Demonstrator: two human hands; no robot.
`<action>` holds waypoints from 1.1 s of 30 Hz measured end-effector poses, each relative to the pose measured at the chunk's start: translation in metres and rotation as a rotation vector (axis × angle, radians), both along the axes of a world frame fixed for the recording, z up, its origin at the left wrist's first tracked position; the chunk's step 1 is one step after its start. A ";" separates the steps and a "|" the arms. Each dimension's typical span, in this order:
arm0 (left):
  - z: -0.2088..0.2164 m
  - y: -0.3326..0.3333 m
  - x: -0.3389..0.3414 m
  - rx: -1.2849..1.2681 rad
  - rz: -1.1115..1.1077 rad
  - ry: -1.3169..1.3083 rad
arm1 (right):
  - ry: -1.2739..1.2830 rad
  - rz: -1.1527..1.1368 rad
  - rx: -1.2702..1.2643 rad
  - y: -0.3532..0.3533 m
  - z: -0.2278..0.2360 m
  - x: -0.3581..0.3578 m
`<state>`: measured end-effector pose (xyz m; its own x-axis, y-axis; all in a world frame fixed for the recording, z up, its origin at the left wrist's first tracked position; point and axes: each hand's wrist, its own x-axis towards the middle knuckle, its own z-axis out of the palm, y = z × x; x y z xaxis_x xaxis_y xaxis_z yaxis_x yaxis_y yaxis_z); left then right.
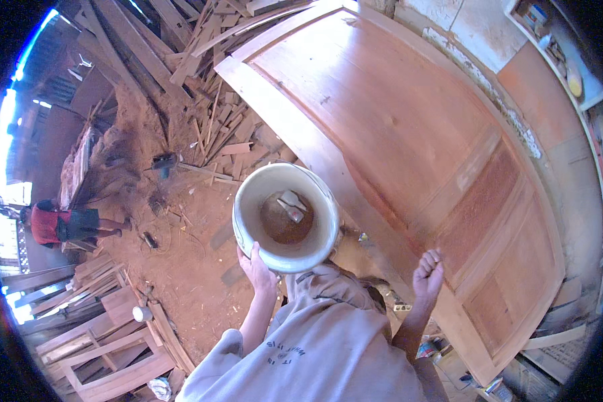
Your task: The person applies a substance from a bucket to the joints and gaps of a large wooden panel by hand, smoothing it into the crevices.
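Note:
My left hand (258, 271) grips the near left rim of a white bucket (249, 208), which is tilted so that its inside shows. Brown powder or paste (283, 230) covers the bottom of it. A small pale tool with a flat end (291, 204) lies in there; its exact kind is unclear. My right hand (429, 273) is closed in a fist over the near edge of a large wooden panelled door (382, 114); whatever the fingers may hold is hidden. Reddish-brown dust lies over the door's near panels and along its inner frame.
Offcuts and boards (228, 120) are heaped at the far left. Wooden frames (114, 355) and a white cup-like container (141, 313) are at the lower left. A person in a red top (45, 224) bends at the left. A shelf (563, 60) with small containers runs along the right.

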<state>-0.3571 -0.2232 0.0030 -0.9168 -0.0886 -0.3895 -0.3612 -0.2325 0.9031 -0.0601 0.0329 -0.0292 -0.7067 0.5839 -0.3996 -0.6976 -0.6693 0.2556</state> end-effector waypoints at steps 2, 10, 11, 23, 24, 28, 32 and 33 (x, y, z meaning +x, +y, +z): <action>0.006 0.001 -0.017 0.022 -0.033 0.014 | 0.012 0.093 0.025 0.000 0.013 -0.047; -0.014 -0.003 -0.035 0.076 -0.035 -0.064 | -0.034 0.305 0.015 0.006 0.012 -0.104; -0.013 -0.002 -0.032 0.094 0.016 -0.098 | -0.001 0.294 -0.011 0.008 0.008 -0.103; -0.037 -0.033 -0.029 -0.088 0.246 -0.102 | -0.058 0.286 -0.045 0.092 -0.023 -0.143; -0.039 -0.032 -0.032 -0.097 0.278 -0.105 | -0.106 0.276 -0.099 0.097 -0.020 -0.151; -0.038 -0.018 -0.057 -0.072 0.415 -0.220 | -0.062 0.294 0.009 0.117 -0.023 -0.171; -0.062 -0.014 -0.104 -0.056 0.371 -0.198 | -0.089 0.295 -0.091 0.142 -0.025 -0.234; -0.067 -0.010 -0.119 -0.065 0.384 -0.229 | -0.090 0.308 -0.058 0.149 -0.029 -0.256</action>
<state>-0.4757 -0.2334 -0.0638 -0.7038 -0.4363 -0.5607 -0.4517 -0.3343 0.8272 -0.3160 0.1824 -0.0581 -0.8068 0.3232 -0.4946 -0.4865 -0.8384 0.2457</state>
